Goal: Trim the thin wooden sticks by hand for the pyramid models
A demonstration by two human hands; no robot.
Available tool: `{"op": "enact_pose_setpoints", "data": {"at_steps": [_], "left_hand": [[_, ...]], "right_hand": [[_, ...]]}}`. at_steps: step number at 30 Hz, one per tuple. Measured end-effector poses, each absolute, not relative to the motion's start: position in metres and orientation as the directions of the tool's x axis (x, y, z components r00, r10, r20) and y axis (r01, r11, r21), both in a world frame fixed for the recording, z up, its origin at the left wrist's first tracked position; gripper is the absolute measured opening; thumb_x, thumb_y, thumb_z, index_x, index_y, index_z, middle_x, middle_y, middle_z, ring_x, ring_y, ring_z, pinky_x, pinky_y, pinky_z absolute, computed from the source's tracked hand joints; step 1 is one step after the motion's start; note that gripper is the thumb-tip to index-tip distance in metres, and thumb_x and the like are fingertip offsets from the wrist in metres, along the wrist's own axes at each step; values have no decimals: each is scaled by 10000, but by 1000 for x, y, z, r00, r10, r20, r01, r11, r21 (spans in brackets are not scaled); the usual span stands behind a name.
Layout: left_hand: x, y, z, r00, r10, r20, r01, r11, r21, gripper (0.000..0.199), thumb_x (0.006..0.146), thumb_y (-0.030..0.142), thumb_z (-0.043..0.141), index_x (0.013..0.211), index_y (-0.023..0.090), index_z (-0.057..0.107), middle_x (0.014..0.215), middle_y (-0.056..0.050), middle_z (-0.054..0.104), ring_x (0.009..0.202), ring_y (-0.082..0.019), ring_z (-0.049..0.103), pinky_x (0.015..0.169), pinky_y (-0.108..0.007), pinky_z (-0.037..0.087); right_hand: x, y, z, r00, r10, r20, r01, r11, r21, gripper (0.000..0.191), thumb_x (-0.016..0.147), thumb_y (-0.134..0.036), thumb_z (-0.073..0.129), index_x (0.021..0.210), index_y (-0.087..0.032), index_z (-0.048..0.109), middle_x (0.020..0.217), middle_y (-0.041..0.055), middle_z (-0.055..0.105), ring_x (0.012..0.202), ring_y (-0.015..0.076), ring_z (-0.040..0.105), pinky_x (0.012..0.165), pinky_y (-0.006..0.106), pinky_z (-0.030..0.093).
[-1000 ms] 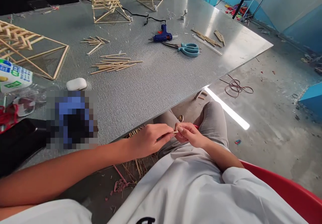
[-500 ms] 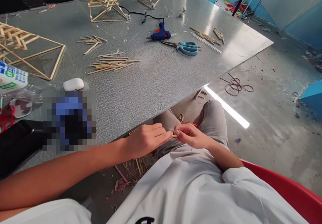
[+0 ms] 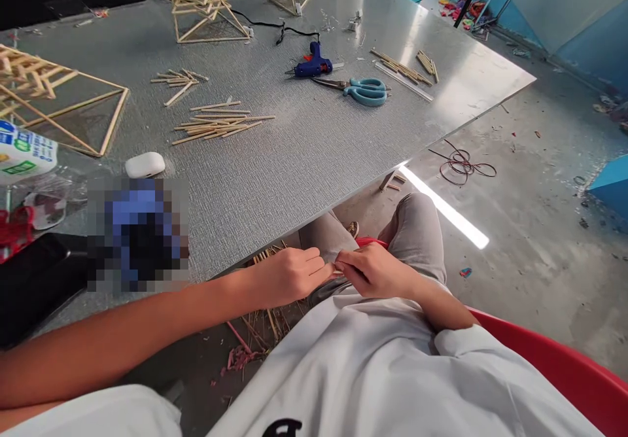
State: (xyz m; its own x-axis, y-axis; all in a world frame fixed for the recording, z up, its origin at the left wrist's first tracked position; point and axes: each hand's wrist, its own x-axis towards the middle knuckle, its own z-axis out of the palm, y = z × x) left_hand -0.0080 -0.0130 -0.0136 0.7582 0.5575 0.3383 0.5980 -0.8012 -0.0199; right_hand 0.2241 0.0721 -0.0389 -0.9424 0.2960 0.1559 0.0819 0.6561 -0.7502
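My left hand and my right hand meet over my lap, just off the table's front edge. Their fingertips pinch a short wooden stick, of which only a small part shows between them. On the table lie a pile of thin wooden sticks, a smaller pile of short sticks, a blue glue gun and scissors with light blue handles.
Stick frames stand at the back and left of the grey table. A white case, a black phone and a plastic packet lie at the left. More sticks lie at the right.
The right hand has turned slightly, its fingers more curled and covering more of the stick. The left fingers have bent a little more. The view has shifted slightly.
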Motion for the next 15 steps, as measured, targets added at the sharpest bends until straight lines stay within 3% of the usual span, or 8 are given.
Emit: {"op": "enact_pose_setpoints", "data": {"at_steps": [5, 10, 13, 15], "left_hand": [[-7, -17, -14, 753, 572, 326, 599, -801, 23, 203, 1083, 141, 543, 903, 156, 634, 719, -8, 600, 659, -170, 524, 578, -331, 401], [-1, -25, -25, 818, 511, 265, 486, -860, 157, 162, 1076, 193, 586, 934, 163, 657, 760, -23, 659, 720, -170, 606, 574, -316, 423], [-1, -22, -22, 773, 553, 311, 536, -831, 147, 209, 1084, 213, 576, 896, 170, 656, 711, -5, 625, 661, -154, 582, 551, -301, 407], [-3, -18, -16, 699, 612, 371, 613, -779, 131, 141, 1081, 199, 576, 998, 174, 687, 703, 13, 625, 652, -141, 586, 570, -274, 437]], "right_hand": [[222, 68, -46, -929, 298, 221, 87, 753, -652, 229, 1066, -189, 426, 870, -212, 542, 631, -34, 555, 537, 114, 412, 583, 272, 280], [219, 69, -53, -833, 424, 355, 142, 784, -604, 234, 1083, -225, 387, 921, -205, 555, 631, -27, 564, 523, 118, 454, 560, 262, 294], [224, 77, -50, -868, 457, 192, 290, 783, -550, 238, 1045, -237, 431, 875, -204, 594, 632, -10, 596, 536, 120, 488, 580, 256, 309], [229, 89, -49, -840, 542, 27, 475, 758, -448, 261, 1020, -273, 470, 822, -203, 626, 633, 8, 630, 549, 128, 519, 596, 268, 296]]}}
